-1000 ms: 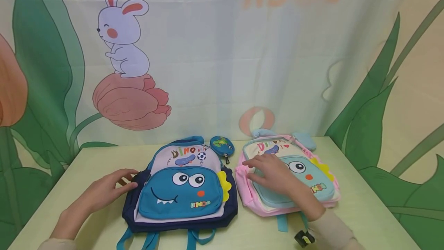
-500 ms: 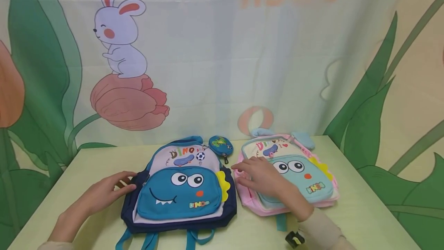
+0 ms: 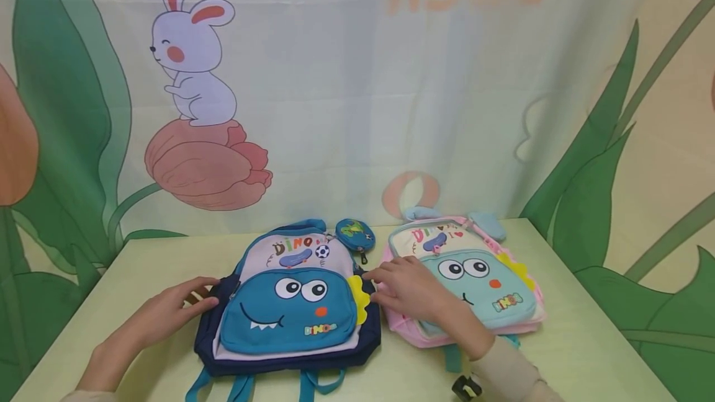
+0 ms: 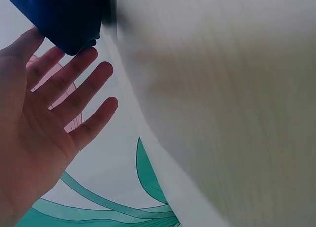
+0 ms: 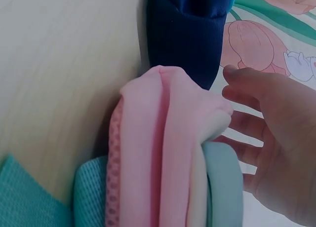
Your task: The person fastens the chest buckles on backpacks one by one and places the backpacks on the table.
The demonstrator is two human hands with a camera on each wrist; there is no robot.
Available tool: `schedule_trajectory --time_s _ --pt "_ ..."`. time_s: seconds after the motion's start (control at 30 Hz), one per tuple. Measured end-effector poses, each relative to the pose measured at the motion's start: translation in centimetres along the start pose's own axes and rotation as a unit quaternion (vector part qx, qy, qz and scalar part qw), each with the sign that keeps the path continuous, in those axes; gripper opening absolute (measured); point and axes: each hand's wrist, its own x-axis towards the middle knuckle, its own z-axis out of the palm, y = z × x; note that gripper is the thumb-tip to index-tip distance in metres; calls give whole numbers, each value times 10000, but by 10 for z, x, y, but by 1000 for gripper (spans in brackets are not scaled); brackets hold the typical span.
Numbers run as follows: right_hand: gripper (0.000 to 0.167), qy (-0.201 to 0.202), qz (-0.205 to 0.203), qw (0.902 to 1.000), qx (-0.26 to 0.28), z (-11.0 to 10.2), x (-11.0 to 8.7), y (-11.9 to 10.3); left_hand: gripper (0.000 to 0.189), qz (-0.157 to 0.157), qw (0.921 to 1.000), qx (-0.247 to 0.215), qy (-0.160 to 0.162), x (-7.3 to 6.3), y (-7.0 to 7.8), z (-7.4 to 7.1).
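A navy-and-teal dinosaur backpack (image 3: 290, 318) lies face up on the table, its yellow crest on the right edge. My left hand (image 3: 162, 312) is at its left side; in the left wrist view the fingers (image 4: 81, 101) are spread, thumb and fingertips right at the navy fabric. A pink and mint dinosaur backpack (image 3: 491, 303) lies to the right. My right hand (image 3: 410, 290) hovers over its left edge, fingertips close to the navy bag's right side. The right wrist view shows those fingers loosely extended beside the pink side panel (image 5: 158, 153), holding nothing.
A round teal pouch (image 3: 355, 234) hangs off the blue bag's top right; a pale blue pouch (image 3: 488, 226) is behind the pink one. Teal straps (image 3: 242, 386) and a black buckle (image 3: 465, 388) lie toward the front. A printed curtain (image 3: 335, 92) stands behind the table (image 3: 581, 340).
My right hand has moved left, from over the pink backpack's front pocket toward the blue backpack's right side. The left hand stays beside the blue backpack.
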Motion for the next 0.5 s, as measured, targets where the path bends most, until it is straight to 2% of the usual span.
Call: schedule_trajectory --time_s 0.5 --pt "40 -97 -210 9989 -417 5 3 -8 60 5 9992 -324 -226 1 -2 1"
